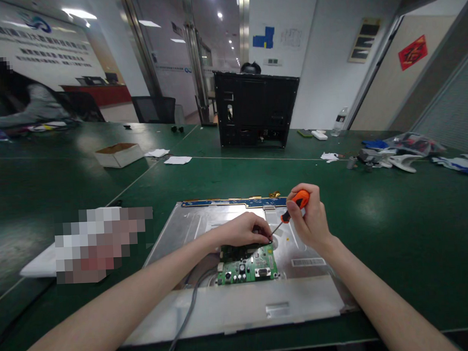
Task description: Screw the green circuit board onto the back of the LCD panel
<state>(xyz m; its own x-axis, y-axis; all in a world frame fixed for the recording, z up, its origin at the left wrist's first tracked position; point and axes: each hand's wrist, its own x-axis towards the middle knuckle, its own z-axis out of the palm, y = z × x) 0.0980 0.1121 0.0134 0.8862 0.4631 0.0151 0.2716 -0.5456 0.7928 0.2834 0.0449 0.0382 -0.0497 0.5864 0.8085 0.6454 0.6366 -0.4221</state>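
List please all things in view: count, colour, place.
Table: 1, green, middle
Metal panel: 1, silver, near side
Circuit board: 1, green, on panel
Cable: count unclear, grey, board's left
Screwdriver: 1, orange-black, tip at board
Casing: 1, black, back
Box: 1, pale, back left
Blurred thing: 1, whitish, left of panel
Bottle: 1, clear, right of casing
Clutter: count unclear, mixed colours, right
Chairs: at least 2, black, back left
Sign: 1, red, on door
Another person: 1, grey sleeve, far left
Left hand: 1, bare, at board
Right hand: 1, bare, around screwdriver
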